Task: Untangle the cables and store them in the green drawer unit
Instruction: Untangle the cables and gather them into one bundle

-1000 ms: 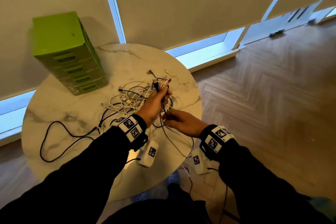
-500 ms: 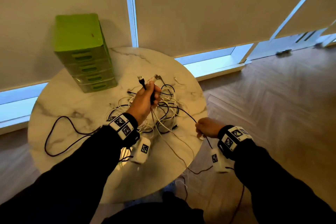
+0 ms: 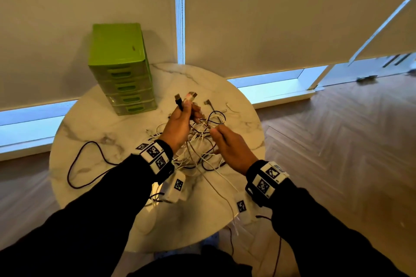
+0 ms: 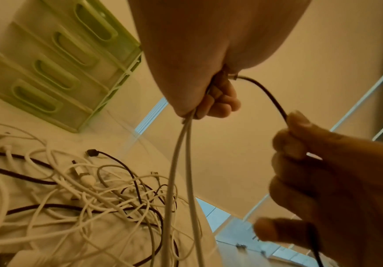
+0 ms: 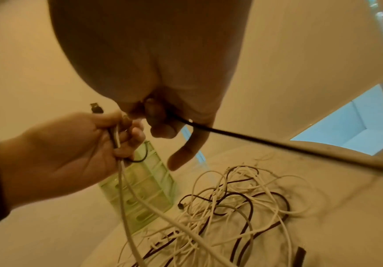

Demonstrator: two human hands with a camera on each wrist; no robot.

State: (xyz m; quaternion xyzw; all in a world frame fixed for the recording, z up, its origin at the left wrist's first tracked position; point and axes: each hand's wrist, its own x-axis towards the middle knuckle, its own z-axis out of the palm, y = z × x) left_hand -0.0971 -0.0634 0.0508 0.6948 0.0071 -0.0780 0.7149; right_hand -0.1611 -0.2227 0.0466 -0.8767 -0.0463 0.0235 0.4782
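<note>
Right hand [image 3: 231, 148] drawn back in beside left hand [image 3: 180, 123] since half a second ago, pinching black cable [image 5: 254, 140]. Left fist clenched round plug ends above cable tangle [image 3: 200, 144] on table [image 3: 94, 123]; green drawer unit [image 3: 122, 69] behind, drawers closed. Risk: hard pulling cinching knots tighter.

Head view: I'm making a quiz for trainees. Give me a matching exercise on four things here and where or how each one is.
Things:
1. green drawer unit
2. left hand
3. right hand
4. cable tangle

States:
A. pinches a black cable
B. lies on the marble table
C. stands at the table's far edge
D. grips plug ends held upward

Pairs: 1-C, 2-D, 3-A, 4-B
</note>
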